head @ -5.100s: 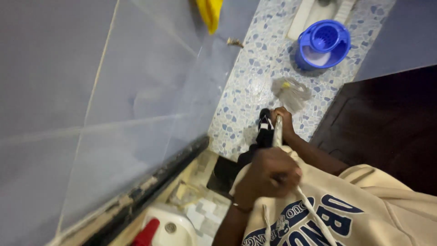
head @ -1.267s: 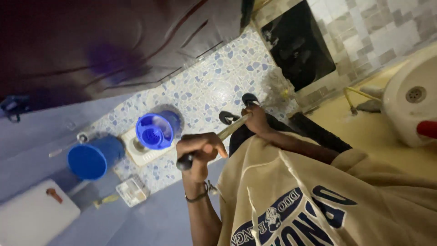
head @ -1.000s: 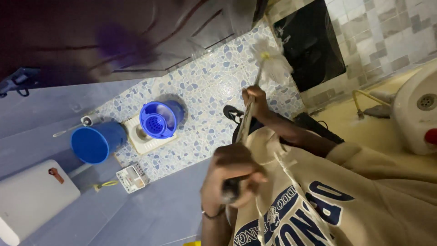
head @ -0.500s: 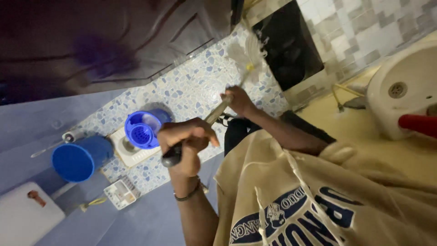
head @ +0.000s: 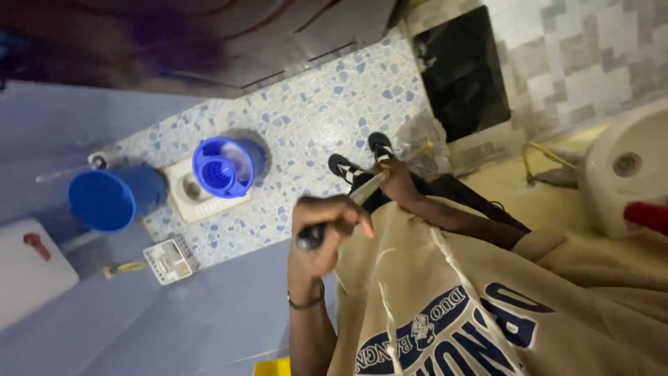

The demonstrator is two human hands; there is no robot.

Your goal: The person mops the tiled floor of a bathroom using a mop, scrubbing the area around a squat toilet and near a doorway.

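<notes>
Both hands, left [head: 321, 233] and right [head: 398, 182], grip the mop handle [head: 362, 195] (blue wringer bucket [head: 224, 167] nearby, contents unclear).

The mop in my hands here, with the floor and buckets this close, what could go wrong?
The mop head works right beside the sandalled feet on the glossy pebble floor, which looks wet, so a slip seems possible. The blue wringer bucket stands close behind the left hand gripping the handle end; a backward stroke might knock it. The right hand holds the shaft lower.
</notes>
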